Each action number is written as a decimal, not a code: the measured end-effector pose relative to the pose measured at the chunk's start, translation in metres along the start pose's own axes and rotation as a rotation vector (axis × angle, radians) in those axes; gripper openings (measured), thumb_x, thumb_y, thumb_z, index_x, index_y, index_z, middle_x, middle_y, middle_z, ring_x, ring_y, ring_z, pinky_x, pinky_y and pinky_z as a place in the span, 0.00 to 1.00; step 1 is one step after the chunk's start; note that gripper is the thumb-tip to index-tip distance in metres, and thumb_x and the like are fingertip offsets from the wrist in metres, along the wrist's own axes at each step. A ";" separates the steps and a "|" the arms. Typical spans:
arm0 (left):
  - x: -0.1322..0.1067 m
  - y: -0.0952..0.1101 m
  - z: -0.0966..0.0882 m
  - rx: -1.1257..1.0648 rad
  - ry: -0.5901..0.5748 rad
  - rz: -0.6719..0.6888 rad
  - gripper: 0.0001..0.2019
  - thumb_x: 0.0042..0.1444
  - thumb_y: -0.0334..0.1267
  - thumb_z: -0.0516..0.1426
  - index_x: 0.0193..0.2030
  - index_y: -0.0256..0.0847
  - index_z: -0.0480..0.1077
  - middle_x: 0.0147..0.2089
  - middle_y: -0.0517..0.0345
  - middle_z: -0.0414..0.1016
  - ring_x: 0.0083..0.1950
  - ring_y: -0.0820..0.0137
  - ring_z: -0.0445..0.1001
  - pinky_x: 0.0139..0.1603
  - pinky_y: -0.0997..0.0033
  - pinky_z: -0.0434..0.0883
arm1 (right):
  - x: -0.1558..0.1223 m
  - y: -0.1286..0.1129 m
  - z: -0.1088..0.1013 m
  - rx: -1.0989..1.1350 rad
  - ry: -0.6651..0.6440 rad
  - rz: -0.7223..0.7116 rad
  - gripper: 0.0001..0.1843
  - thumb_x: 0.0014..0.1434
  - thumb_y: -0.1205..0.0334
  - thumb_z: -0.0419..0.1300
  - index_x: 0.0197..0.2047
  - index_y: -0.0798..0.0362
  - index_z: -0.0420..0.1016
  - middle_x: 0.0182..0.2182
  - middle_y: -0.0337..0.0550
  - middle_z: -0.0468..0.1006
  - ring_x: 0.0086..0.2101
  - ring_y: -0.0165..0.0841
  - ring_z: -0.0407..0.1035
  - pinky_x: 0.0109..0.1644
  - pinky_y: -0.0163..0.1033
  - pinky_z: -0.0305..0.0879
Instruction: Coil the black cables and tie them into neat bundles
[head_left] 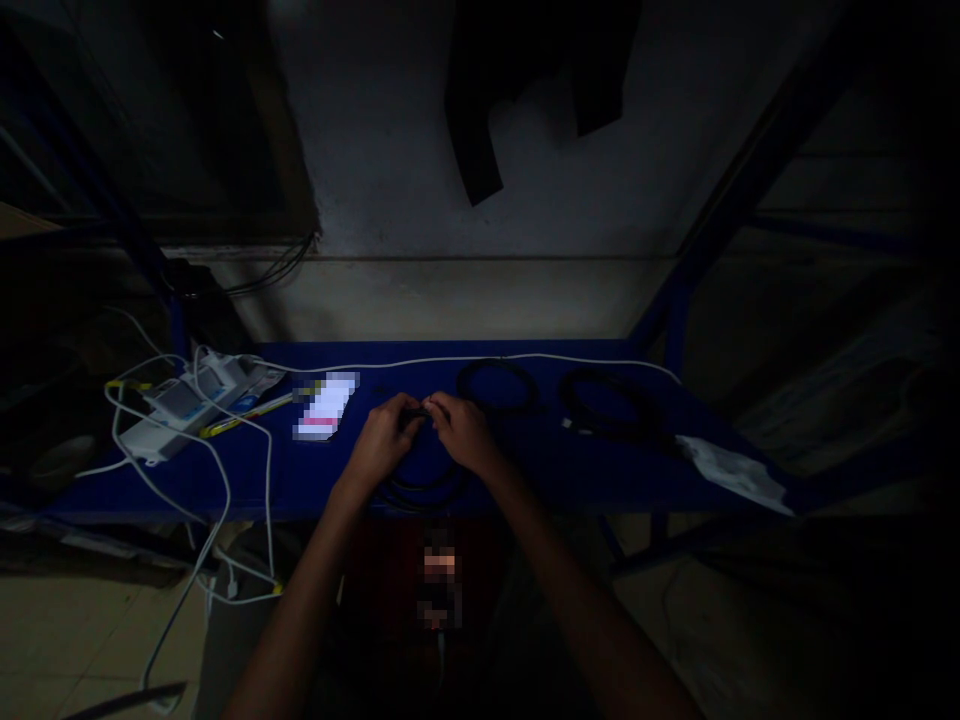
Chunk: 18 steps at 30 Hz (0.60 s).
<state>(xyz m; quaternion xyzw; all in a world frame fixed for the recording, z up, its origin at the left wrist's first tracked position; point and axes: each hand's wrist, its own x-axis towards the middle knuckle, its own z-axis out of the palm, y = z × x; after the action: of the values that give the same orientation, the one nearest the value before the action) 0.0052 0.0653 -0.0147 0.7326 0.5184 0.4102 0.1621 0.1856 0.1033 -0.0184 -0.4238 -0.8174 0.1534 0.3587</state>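
Both of my hands meet over the front middle of a blue table (517,475). My left hand (386,435) is closed, its fingers pinching a black cable (420,488) whose loops hang below onto the tabletop. Close beside it, my right hand (459,428) is also closed, with thumb and fingertips pressed together at the same spot on the cable. The exact part between the fingertips is small and dark. Behind my right hand lies another coiled black cable (534,388). Further right rests a larger black coil (600,400) with a light-coloured plug at its end.
A white power strip (161,425) with plugs and tangled white cords stands at the left. A lit phone (327,408) lies left of my hands. A white cord (450,360) runs along the back edge. A clear plastic bag (731,470) lies at the right. Blue posts flank the table.
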 end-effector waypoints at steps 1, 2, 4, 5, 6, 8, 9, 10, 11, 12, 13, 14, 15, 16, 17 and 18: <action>0.000 0.000 0.000 0.000 0.003 -0.003 0.06 0.66 0.31 0.60 0.48 0.43 0.74 0.47 0.53 0.83 0.48 0.61 0.82 0.50 0.63 0.73 | 0.000 0.000 0.000 0.005 0.006 0.002 0.15 0.78 0.57 0.51 0.42 0.47 0.77 0.37 0.41 0.85 0.36 0.34 0.78 0.40 0.35 0.61; 0.000 0.000 0.000 -0.002 0.003 -0.004 0.06 0.66 0.31 0.61 0.48 0.43 0.75 0.46 0.52 0.83 0.47 0.60 0.82 0.50 0.63 0.74 | 0.000 0.001 0.001 0.011 0.013 0.004 0.15 0.78 0.57 0.51 0.42 0.47 0.77 0.38 0.41 0.85 0.37 0.34 0.78 0.41 0.35 0.62; 0.001 0.000 0.000 -0.009 -0.007 0.001 0.06 0.66 0.32 0.61 0.48 0.43 0.76 0.47 0.52 0.84 0.48 0.60 0.82 0.50 0.62 0.74 | 0.000 0.001 0.001 0.025 0.030 0.009 0.15 0.78 0.57 0.51 0.44 0.47 0.77 0.41 0.42 0.86 0.41 0.35 0.79 0.44 0.35 0.64; 0.001 0.000 -0.001 -0.012 -0.011 0.003 0.06 0.66 0.32 0.61 0.48 0.43 0.76 0.47 0.51 0.84 0.48 0.60 0.82 0.51 0.62 0.74 | 0.001 0.001 0.001 0.033 0.040 0.012 0.14 0.78 0.57 0.51 0.44 0.47 0.77 0.42 0.43 0.86 0.43 0.35 0.80 0.46 0.36 0.64; 0.001 0.000 -0.001 -0.014 -0.013 0.004 0.06 0.66 0.32 0.61 0.48 0.43 0.76 0.48 0.51 0.84 0.49 0.60 0.82 0.52 0.62 0.74 | 0.001 0.001 0.001 0.039 0.048 0.014 0.14 0.78 0.58 0.51 0.45 0.47 0.77 0.43 0.43 0.86 0.45 0.36 0.80 0.47 0.36 0.65; 0.001 0.000 -0.001 -0.010 -0.011 -0.002 0.07 0.66 0.32 0.61 0.49 0.43 0.76 0.48 0.51 0.84 0.49 0.60 0.82 0.52 0.62 0.75 | 0.001 0.000 0.001 0.048 0.060 0.021 0.13 0.77 0.58 0.51 0.47 0.47 0.78 0.44 0.43 0.86 0.46 0.37 0.80 0.49 0.37 0.66; 0.001 -0.001 0.000 -0.006 -0.009 -0.007 0.07 0.65 0.32 0.61 0.49 0.43 0.76 0.48 0.51 0.84 0.48 0.60 0.82 0.52 0.62 0.75 | 0.001 0.000 0.001 0.052 0.064 0.021 0.13 0.77 0.58 0.52 0.47 0.47 0.78 0.44 0.44 0.86 0.46 0.37 0.80 0.50 0.37 0.67; 0.000 -0.001 0.000 -0.001 -0.008 -0.009 0.07 0.65 0.32 0.61 0.49 0.43 0.76 0.47 0.51 0.84 0.48 0.60 0.82 0.51 0.62 0.75 | 0.001 0.000 0.000 0.057 0.064 0.016 0.12 0.77 0.58 0.53 0.48 0.47 0.78 0.44 0.43 0.86 0.46 0.37 0.80 0.50 0.37 0.67; 0.000 -0.002 0.000 0.004 -0.007 -0.009 0.07 0.65 0.31 0.61 0.48 0.43 0.75 0.47 0.52 0.84 0.48 0.60 0.82 0.50 0.62 0.75 | 0.001 0.000 0.000 0.065 0.061 0.007 0.11 0.76 0.58 0.54 0.48 0.47 0.79 0.44 0.43 0.86 0.46 0.37 0.80 0.50 0.38 0.68; 0.000 -0.002 0.000 0.009 -0.004 -0.008 0.06 0.65 0.31 0.61 0.47 0.43 0.75 0.46 0.52 0.83 0.47 0.60 0.82 0.50 0.62 0.74 | 0.001 0.000 0.000 0.075 0.059 -0.006 0.10 0.75 0.59 0.56 0.48 0.47 0.80 0.44 0.43 0.86 0.45 0.37 0.80 0.50 0.38 0.68; 0.000 -0.003 0.000 0.012 0.000 -0.008 0.06 0.65 0.31 0.61 0.47 0.43 0.75 0.46 0.52 0.83 0.47 0.60 0.82 0.49 0.62 0.74 | 0.000 0.000 -0.001 0.086 0.057 -0.021 0.09 0.74 0.59 0.58 0.47 0.47 0.81 0.44 0.43 0.86 0.45 0.36 0.80 0.50 0.38 0.69; 0.000 -0.003 0.001 0.013 0.003 -0.007 0.06 0.65 0.31 0.60 0.47 0.43 0.75 0.46 0.52 0.83 0.48 0.60 0.82 0.49 0.62 0.74 | 0.000 0.000 -0.001 0.098 0.055 -0.036 0.08 0.73 0.60 0.59 0.47 0.47 0.82 0.44 0.43 0.86 0.45 0.36 0.80 0.50 0.38 0.69; 0.000 -0.003 0.001 0.013 0.005 -0.006 0.06 0.65 0.30 0.60 0.47 0.43 0.74 0.46 0.52 0.83 0.48 0.60 0.82 0.49 0.63 0.74 | 0.000 0.001 -0.001 0.111 0.054 -0.048 0.08 0.72 0.61 0.60 0.46 0.47 0.82 0.44 0.42 0.86 0.45 0.36 0.79 0.50 0.38 0.69; 0.000 -0.003 0.001 0.013 0.009 -0.006 0.07 0.65 0.30 0.60 0.48 0.43 0.74 0.47 0.52 0.83 0.48 0.60 0.82 0.50 0.63 0.73 | 0.000 0.001 -0.001 0.124 0.056 -0.055 0.08 0.72 0.62 0.61 0.46 0.47 0.83 0.45 0.42 0.86 0.45 0.36 0.79 0.51 0.38 0.69; 0.000 -0.003 0.000 0.010 0.012 -0.004 0.07 0.65 0.30 0.60 0.48 0.43 0.74 0.47 0.52 0.83 0.48 0.60 0.81 0.50 0.63 0.73 | 0.000 0.001 0.000 0.136 0.061 -0.057 0.09 0.72 0.63 0.61 0.46 0.47 0.84 0.45 0.43 0.86 0.46 0.36 0.79 0.51 0.38 0.70; 0.000 -0.003 0.000 0.006 0.013 0.000 0.07 0.65 0.30 0.60 0.48 0.43 0.74 0.47 0.52 0.83 0.48 0.60 0.81 0.50 0.63 0.73 | 0.001 0.002 0.000 0.147 0.067 -0.056 0.09 0.71 0.64 0.61 0.46 0.47 0.84 0.46 0.43 0.86 0.46 0.35 0.79 0.52 0.38 0.70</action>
<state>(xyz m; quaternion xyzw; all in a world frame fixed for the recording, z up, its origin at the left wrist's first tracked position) 0.0039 0.0662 -0.0168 0.7303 0.5206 0.4136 0.1566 0.1865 0.1050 -0.0191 -0.3783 -0.8030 0.1888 0.4201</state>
